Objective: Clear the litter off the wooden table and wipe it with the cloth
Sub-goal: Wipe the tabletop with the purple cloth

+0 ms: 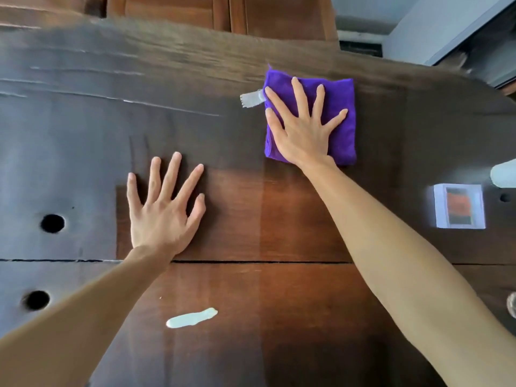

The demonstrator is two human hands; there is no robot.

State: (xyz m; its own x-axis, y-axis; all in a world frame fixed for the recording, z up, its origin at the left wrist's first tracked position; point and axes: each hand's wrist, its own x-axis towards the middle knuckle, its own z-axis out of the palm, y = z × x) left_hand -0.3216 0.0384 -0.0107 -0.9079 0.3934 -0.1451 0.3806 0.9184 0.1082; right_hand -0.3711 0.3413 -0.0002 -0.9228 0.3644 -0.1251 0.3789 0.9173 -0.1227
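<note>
A folded purple cloth lies on the dark wooden table, far right of centre. My right hand presses flat on it with fingers spread. A grey scrap of litter pokes out from the cloth's left edge, touching my thumb side. My left hand rests flat on the bare wood to the left, fingers apart, holding nothing. A pale crumpled scrap lies near the front edge, below my left hand.
A white card with an orange picture lies at the right. A white object and a glassy thing sit at the right edge. Two round holes mark the table's left side. A wooden chair back stands beyond.
</note>
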